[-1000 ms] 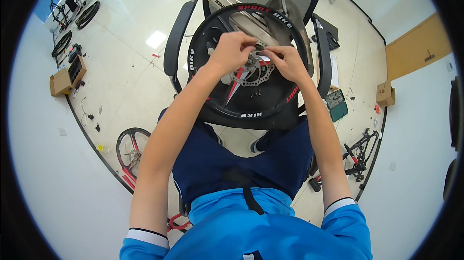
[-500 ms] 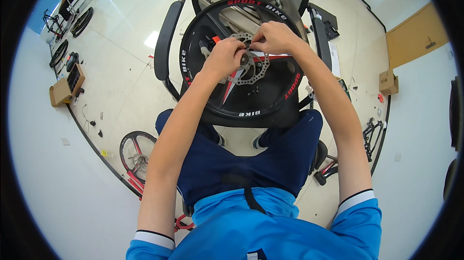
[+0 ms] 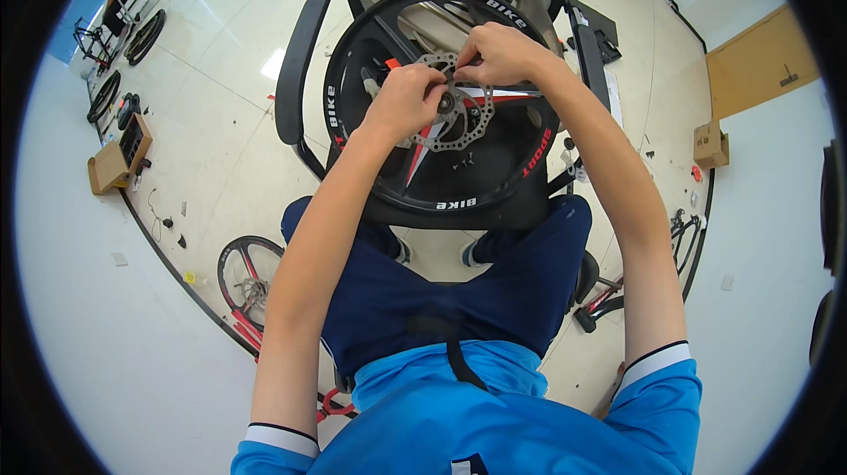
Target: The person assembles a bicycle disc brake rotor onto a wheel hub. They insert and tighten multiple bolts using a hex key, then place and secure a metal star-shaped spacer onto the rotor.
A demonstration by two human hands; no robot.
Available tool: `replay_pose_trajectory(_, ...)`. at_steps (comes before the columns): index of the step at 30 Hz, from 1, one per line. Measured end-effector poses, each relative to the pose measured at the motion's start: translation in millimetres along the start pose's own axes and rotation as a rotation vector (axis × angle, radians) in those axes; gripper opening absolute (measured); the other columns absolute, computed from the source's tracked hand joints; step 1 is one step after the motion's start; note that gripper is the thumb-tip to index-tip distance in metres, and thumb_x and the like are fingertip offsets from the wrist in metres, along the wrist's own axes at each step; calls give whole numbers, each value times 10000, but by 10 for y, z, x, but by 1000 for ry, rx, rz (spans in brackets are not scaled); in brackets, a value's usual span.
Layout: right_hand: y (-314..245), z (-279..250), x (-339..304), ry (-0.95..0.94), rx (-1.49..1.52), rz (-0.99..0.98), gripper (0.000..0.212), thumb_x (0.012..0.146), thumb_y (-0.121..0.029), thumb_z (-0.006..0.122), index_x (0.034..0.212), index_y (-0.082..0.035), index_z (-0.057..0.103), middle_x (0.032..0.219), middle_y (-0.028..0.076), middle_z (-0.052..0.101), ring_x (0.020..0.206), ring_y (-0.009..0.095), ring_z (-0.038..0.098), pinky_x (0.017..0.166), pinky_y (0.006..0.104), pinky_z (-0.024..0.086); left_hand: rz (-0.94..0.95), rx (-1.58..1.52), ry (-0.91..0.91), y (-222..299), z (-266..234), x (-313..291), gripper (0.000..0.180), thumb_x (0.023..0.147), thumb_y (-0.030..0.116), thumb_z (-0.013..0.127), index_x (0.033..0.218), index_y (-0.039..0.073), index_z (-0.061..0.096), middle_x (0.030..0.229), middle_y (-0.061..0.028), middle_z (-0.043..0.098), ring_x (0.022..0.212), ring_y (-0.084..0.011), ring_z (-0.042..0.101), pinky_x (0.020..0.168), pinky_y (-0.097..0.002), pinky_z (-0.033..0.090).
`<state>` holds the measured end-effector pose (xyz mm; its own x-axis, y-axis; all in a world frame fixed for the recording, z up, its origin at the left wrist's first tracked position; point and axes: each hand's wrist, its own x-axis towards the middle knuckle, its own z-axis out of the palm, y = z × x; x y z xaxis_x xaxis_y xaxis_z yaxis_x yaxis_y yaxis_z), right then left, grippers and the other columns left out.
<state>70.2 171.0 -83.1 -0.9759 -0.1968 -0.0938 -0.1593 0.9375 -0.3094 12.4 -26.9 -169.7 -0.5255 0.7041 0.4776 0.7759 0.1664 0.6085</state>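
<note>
A black bicycle wheel [image 3: 459, 204] with red and white spokes lies flat on the seat of a black office chair. Over its hub sits a silver brake disc [image 3: 482, 127] with holes round its edge. My left hand [image 3: 406, 103] is closed, fingertips pinched at the disc's upper left, close to the hub. Just across from it, my right hand [image 3: 501, 55] pinches with thumb and forefinger above the disc. Whatever lies between either hand's fingertips is too small or hidden to name. Several small dark bolts [image 3: 463, 162] rest on the wheel below the disc.
Beyond the wheel, a pale frame part [image 3: 415, 12] lies against the chair's mesh back. Armrests [image 3: 300, 69] flank the wheel. Another wheel [image 3: 251, 276] stands on the floor at left, near an open cardboard box [image 3: 119, 162]. A closed box [image 3: 710, 146] stands at right.
My right hand has risen slightly away from the disc, and its fingertips are a little farther from my left hand's. My left hand stays at nearly the same spot by the hub.
</note>
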Motion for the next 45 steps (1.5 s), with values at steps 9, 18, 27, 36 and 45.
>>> replay_pose_trajectory(9, 140, -1, 128, -52, 54, -93, 217, 760, -168, 779, 927, -31, 788, 866, 146, 742, 800, 299, 706, 735, 375, 535, -37, 2, -107, 72, -77, 66, 138, 814, 76, 721, 896, -33, 744, 791, -183, 720, 709, -292, 718, 682, -350, 566)
replay_pose_trajectory(18, 45, -161, 214, -141, -7, -76, 228, 703, -140, 822, 909, -43, 802, 865, 127, 761, 842, 259, 722, 746, 365, 553, -373, 101, -352, 359, -121, 397, 204, 696, 129, 688, 800, -29, 764, 793, -238, 720, 787, -360, 728, 786, -400, 583)
replay_pose_trajectory(27, -107, -228, 438, -203, -123, -100, 220, 703, -156, 838, 904, -72, 807, 851, 109, 759, 819, 263, 714, 720, 375, 551, -543, 104, -273, 378, -121, 381, 277, 700, 210, 738, 838, -27, 775, 830, -242, 730, 858, -366, 732, 845, -408, 576)
replay_pose_trajectory(36, -59, -249, 422, -173, -148, 8, 319, 675, -229, 868, 913, -35, 782, 854, 124, 747, 806, 285, 709, 722, 381, 555, -547, 93, -170, 327, 10, 335, 253, 695, 194, 767, 805, -34, 762, 817, -235, 728, 844, -355, 735, 832, -399, 580)
replay_pose_trajectory(45, 175, 126, -30, 291, -150, -137, 361, 739, -369, 834, 863, -51, 717, 862, 58, 654, 887, 260, 622, 790, 373, 511, -398, 142, -170, 301, 26, 291, 149, 705, 111, 715, 752, -27, 743, 788, -252, 703, 810, -387, 714, 806, -418, 581)
